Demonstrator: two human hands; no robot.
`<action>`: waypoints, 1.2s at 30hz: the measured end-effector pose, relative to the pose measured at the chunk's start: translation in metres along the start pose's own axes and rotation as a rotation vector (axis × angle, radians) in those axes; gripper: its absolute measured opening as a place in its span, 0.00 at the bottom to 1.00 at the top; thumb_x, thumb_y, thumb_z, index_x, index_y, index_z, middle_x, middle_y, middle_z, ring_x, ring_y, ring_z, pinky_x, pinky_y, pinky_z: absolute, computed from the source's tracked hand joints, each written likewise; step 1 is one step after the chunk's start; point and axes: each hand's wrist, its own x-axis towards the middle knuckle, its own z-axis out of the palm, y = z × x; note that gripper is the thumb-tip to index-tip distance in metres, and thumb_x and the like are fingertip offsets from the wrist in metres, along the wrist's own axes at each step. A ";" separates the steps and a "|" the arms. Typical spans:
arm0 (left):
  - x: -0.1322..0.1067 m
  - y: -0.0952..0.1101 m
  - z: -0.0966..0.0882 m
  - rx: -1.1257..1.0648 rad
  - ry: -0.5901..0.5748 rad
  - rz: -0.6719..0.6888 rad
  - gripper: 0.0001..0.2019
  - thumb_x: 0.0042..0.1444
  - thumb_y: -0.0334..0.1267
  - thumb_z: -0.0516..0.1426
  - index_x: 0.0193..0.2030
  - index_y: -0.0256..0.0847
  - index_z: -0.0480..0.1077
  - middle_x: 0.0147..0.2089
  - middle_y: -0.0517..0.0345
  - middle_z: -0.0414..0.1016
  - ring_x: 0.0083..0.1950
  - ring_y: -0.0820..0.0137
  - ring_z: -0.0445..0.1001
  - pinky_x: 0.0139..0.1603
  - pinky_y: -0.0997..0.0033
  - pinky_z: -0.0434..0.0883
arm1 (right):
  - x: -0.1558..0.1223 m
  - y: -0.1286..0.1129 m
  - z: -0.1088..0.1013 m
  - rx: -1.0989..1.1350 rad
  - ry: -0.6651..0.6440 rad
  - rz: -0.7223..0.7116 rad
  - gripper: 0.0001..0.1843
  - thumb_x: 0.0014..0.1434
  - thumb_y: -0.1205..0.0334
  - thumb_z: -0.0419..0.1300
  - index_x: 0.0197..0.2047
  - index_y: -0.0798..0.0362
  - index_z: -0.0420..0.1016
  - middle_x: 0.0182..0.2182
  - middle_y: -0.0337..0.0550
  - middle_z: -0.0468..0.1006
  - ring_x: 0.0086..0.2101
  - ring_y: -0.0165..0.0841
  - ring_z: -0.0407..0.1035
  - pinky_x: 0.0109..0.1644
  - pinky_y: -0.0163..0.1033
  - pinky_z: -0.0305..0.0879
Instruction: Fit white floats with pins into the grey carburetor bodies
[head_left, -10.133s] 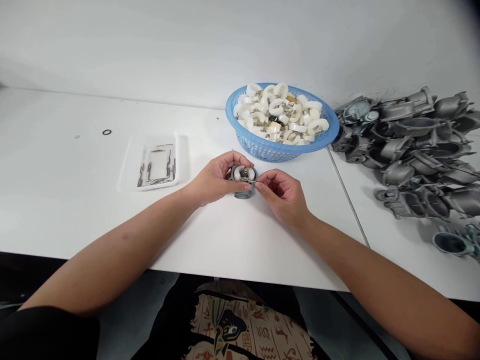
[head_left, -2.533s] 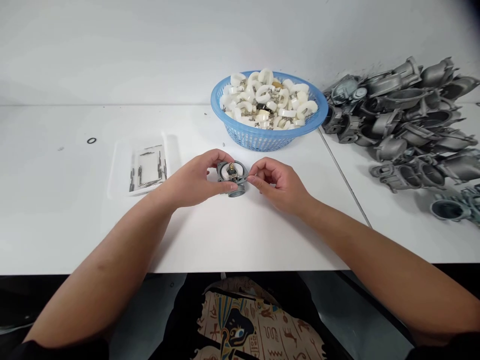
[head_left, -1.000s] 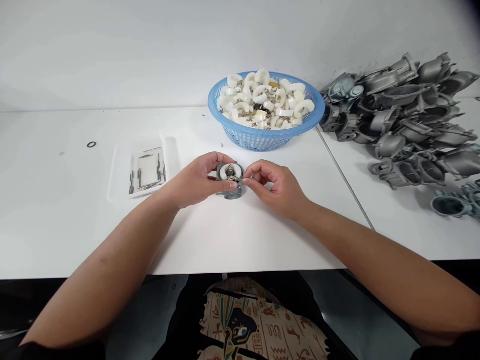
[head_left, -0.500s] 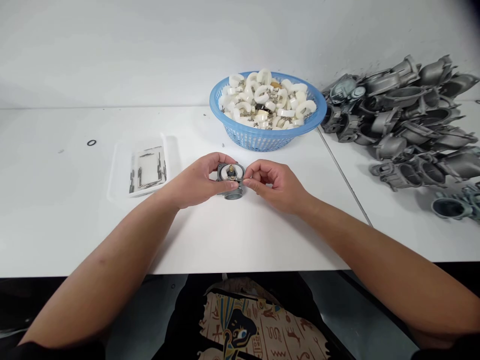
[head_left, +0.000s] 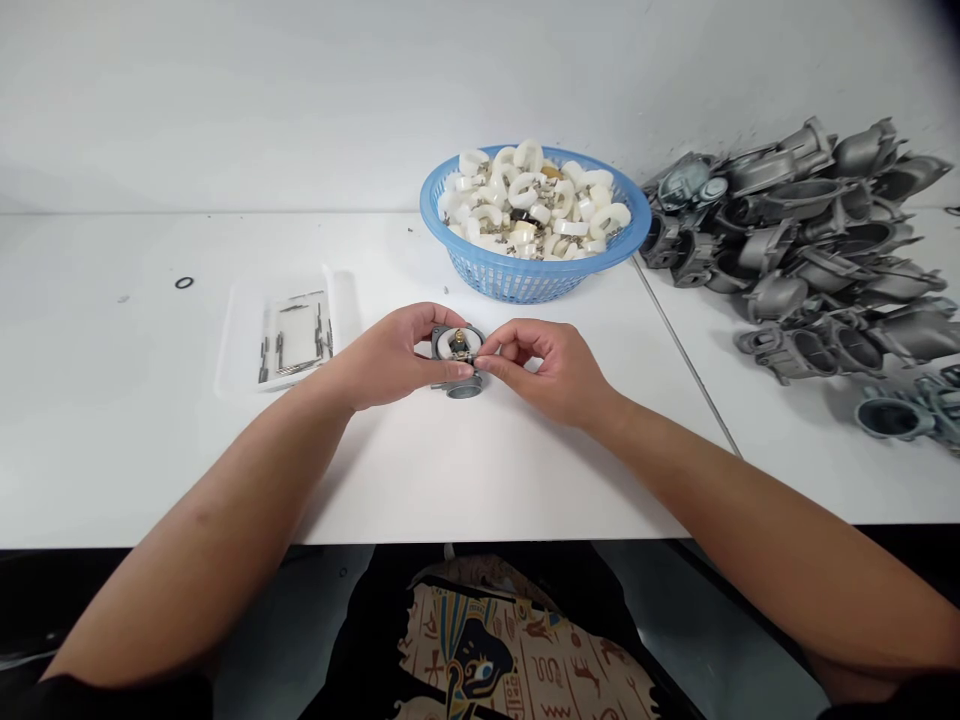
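Note:
A small grey metal carburetor (head_left: pixel 466 389) stands on the table, its upper side facing me. A white ring-shaped float (head_left: pixel 471 340) sits in it, around a brass-tipped post (head_left: pixel 459 338). My left hand (head_left: pixel 397 358) is closed around the carburetor's left side, thumb at the front by the float's hinge and fingers behind. At the right end of that hinge, my right hand (head_left: pixel 540 365) pinches a small metal pin between thumb and forefinger; the fingertips mostly hide it.
Left of my hands lies a white plastic tray (head_left: pixel 244 350) with several thin metal pins. A blue basket (head_left: pixel 517 283) full of white floats stands behind. Many carburetor bodies (head_left: pixel 810 250) are piled at right. A black O-ring (head_left: pixel 184 283) lies far left.
My right fingertips have moved slightly left, closer in to the float's hinge, and less of the pin shows. The left hand keeps its hold on the carburetor, shifted slightly left.

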 end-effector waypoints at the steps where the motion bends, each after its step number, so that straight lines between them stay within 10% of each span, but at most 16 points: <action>1: 0.000 0.000 -0.001 0.009 0.007 -0.002 0.27 0.45 0.43 0.70 0.51 0.41 0.68 0.47 0.51 0.75 0.40 0.67 0.77 0.43 0.59 0.76 | 0.000 0.000 0.000 -0.013 0.015 -0.014 0.06 0.59 0.58 0.67 0.35 0.52 0.80 0.20 0.32 0.66 0.23 0.25 0.58 0.27 0.34 0.57; 12: 0.000 0.003 -0.006 0.009 0.022 -0.044 0.29 0.40 0.42 0.72 0.51 0.42 0.72 0.45 0.51 0.79 0.45 0.63 0.79 0.48 0.56 0.76 | 0.008 0.004 -0.005 0.010 0.024 -0.152 0.04 0.57 0.60 0.69 0.34 0.51 0.84 0.29 0.40 0.82 0.25 0.28 0.69 0.27 0.36 0.63; 36: 0.003 0.001 -0.008 -0.049 -0.024 0.009 0.29 0.40 0.41 0.73 0.50 0.40 0.72 0.47 0.48 0.79 0.44 0.64 0.79 0.47 0.58 0.77 | 0.009 -0.002 -0.011 -0.219 -0.026 -0.267 0.06 0.62 0.61 0.63 0.34 0.49 0.81 0.24 0.35 0.75 0.24 0.28 0.64 0.33 0.39 0.59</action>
